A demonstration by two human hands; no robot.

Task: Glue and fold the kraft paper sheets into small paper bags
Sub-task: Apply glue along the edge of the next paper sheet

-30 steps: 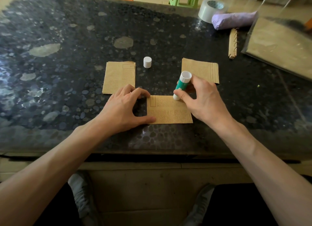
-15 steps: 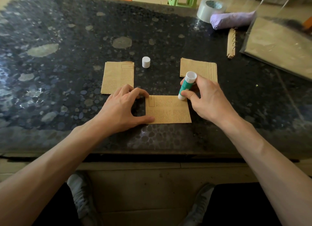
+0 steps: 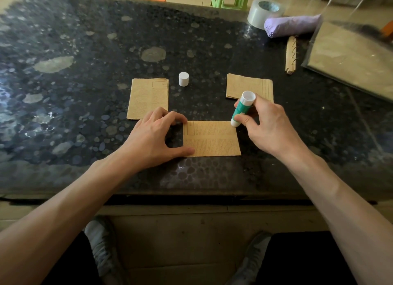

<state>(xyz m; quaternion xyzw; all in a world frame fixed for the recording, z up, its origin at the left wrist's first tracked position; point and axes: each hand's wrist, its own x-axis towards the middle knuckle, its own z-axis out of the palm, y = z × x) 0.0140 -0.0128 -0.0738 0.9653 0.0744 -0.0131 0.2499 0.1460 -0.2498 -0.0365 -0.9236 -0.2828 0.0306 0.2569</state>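
Note:
A kraft paper sheet (image 3: pixel 212 139) lies flat near the table's front edge. My left hand (image 3: pixel 153 138) holds its left edge down, thumb on the near corner and fingertips at the far corner. My right hand (image 3: pixel 270 127) grips a green and white glue stick (image 3: pixel 241 110), tilted, with its tip touching the sheet's far right corner. The stick's white cap (image 3: pixel 183 79) stands alone farther back. A stack of kraft pieces (image 3: pixel 148 98) lies at the left, and another stack (image 3: pixel 248 87) at the right, partly behind my right hand.
The table (image 3: pixel 85 72) is dark speckled stone. At the back right sit a tape roll (image 3: pixel 263 12), a lilac bundle (image 3: pixel 293 26), a spiral strip of paper (image 3: pixel 291 55) and a large kraft pack in clear plastic (image 3: pixel 350 57). Green and orange stools stand beyond the table.
My right hand has slid the glue stick rightward along the sheet's far edge to its right corner. My left hand has stayed in place on the left edge.

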